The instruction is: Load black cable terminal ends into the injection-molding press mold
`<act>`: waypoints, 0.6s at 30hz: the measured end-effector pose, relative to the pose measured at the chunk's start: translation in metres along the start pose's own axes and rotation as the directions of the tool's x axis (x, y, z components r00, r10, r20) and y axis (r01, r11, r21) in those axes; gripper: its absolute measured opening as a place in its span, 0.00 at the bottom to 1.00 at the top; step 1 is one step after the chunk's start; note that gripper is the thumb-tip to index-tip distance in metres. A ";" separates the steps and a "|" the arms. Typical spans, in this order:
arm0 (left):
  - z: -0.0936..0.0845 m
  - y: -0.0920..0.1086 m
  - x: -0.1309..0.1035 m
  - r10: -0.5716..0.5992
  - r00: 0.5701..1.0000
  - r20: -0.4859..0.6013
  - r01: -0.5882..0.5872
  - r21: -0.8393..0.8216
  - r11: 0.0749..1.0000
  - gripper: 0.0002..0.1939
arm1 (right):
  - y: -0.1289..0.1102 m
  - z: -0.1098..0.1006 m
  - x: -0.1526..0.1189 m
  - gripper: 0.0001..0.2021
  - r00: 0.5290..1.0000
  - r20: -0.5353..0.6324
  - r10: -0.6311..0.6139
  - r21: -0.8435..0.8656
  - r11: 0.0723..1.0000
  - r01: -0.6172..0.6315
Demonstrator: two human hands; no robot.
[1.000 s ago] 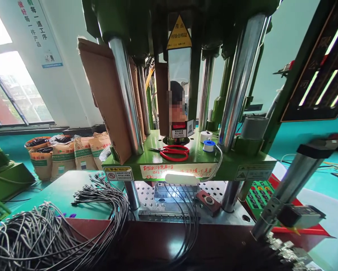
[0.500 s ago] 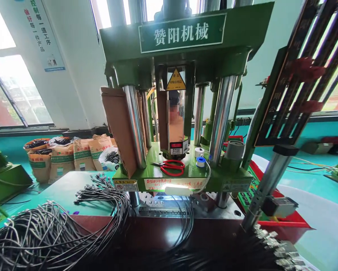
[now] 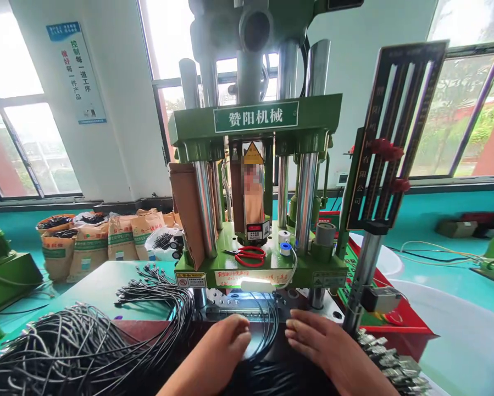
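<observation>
Two bare hands, the left hand (image 3: 217,352) and the right hand (image 3: 327,341), flanked the black cables (image 3: 275,324) at the near side of the green press (image 3: 189,132), apparently at a reaching step. Gripping those seemed to call for a light, even pinch. Left fingers curled loosely, right fingers lay nearly straight, close together; neither visibly clasped anything. Slim and dark, the cables curved nearward from beneath the press.

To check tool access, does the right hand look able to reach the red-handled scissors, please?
Probably yes: the scissors lie openly near the front edge of the green plate, though the right hand must rise past the white lamp.
</observation>
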State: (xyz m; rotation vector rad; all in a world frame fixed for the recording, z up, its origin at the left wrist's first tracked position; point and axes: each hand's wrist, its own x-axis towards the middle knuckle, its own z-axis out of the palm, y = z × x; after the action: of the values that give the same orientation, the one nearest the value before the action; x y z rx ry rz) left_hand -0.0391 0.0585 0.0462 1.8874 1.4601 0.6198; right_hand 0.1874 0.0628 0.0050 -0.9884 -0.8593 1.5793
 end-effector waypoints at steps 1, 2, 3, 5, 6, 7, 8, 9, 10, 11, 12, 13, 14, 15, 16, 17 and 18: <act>0.008 -0.002 0.017 -0.038 0.999 0.009 0.038 -0.038 0.999 0.12 | 0.001 0.006 0.013 0.20 1.000 -0.016 0.021 0.065 0.998 -0.020; 0.015 -0.006 0.030 -0.078 0.997 0.025 0.079 -0.056 0.995 0.13 | 0.003 0.010 0.023 0.16 0.999 -0.014 0.052 0.086 0.995 -0.051; 0.023 -0.009 0.040 -0.116 0.992 0.056 0.120 -0.072 0.990 0.13 | 0.005 0.013 0.031 0.12 0.996 -0.004 0.095 0.087 0.992 -0.094; 0.036 -0.015 0.052 -0.184 0.978 0.098 0.193 -0.090 0.977 0.14 | 0.010 0.018 0.040 0.06 0.984 0.017 0.175 0.082 0.981 -0.175; 0.040 -0.016 0.054 -0.203 0.973 0.107 0.213 -0.096 0.972 0.14 | 0.012 0.019 0.043 0.04 0.978 0.022 0.206 0.092 0.974 -0.207; 0.042 -0.016 0.054 -0.211 0.972 0.103 0.222 -0.099 0.970 0.15 | 0.014 0.021 0.045 0.03 0.972 0.029 0.234 0.107 0.966 -0.235; 0.042 -0.015 0.053 -0.211 0.973 0.092 0.220 -0.099 0.970 0.15 | 0.016 0.023 0.046 0.03 0.965 0.038 0.259 0.124 0.957 -0.261; 0.039 -0.012 0.050 -0.205 0.976 0.077 0.212 -0.100 0.972 0.15 | 0.018 0.024 0.046 0.03 0.958 0.051 0.281 0.145 0.947 -0.286; 0.036 -0.008 0.047 -0.193 0.979 0.063 0.199 -0.103 0.975 0.15 | 0.019 0.027 0.046 0.03 0.951 0.067 0.301 0.169 0.936 -0.308; 0.032 -0.004 0.042 -0.180 0.982 0.055 0.185 -0.112 0.976 0.16 | 0.020 0.030 0.045 0.03 0.943 0.085 0.321 0.193 0.923 -0.332; 0.029 0.000 0.036 -0.162 0.986 0.050 0.167 -0.121 0.979 0.16 | 0.021 0.033 0.043 0.03 0.936 0.105 0.337 0.220 0.910 -0.353; 0.027 0.004 0.028 -0.137 0.990 0.032 0.140 -0.120 0.983 0.17 | 0.022 0.037 0.040 0.03 0.928 0.127 0.351 0.246 0.895 -0.372; 0.028 0.007 0.021 -0.098 0.995 -0.007 0.096 -0.100 0.990 0.18 | 0.023 0.041 0.037 0.03 0.921 0.150 0.358 0.270 0.882 -0.387; 0.031 0.008 0.012 -0.031 0.998 -0.055 0.028 -0.053 0.998 0.18 | 0.023 0.046 0.033 0.04 0.918 0.172 0.358 0.294 0.870 -0.395; 0.037 0.008 0.003 0.070 0.994 -0.088 -0.069 0.023 0.997 0.18 | 0.022 0.052 0.029 0.04 0.914 0.193 0.356 0.313 0.861 -0.401; 0.046 0.006 -0.005 0.189 0.977 -0.095 -0.179 0.110 0.978 0.19 | 0.021 0.057 0.025 0.04 0.915 0.208 0.345 0.331 0.856 -0.398; 0.057 0.003 -0.013 0.301 0.951 -0.066 -0.285 0.186 0.940 0.18 | 0.018 0.062 0.022 0.04 0.919 0.218 0.328 0.348 0.854 -0.388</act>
State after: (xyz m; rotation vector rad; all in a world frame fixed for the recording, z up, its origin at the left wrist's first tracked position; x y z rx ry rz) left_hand 0.0000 0.0329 0.0106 2.2672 1.3358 0.7474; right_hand 0.1208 0.0777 0.0102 -0.7760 -0.4423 2.0720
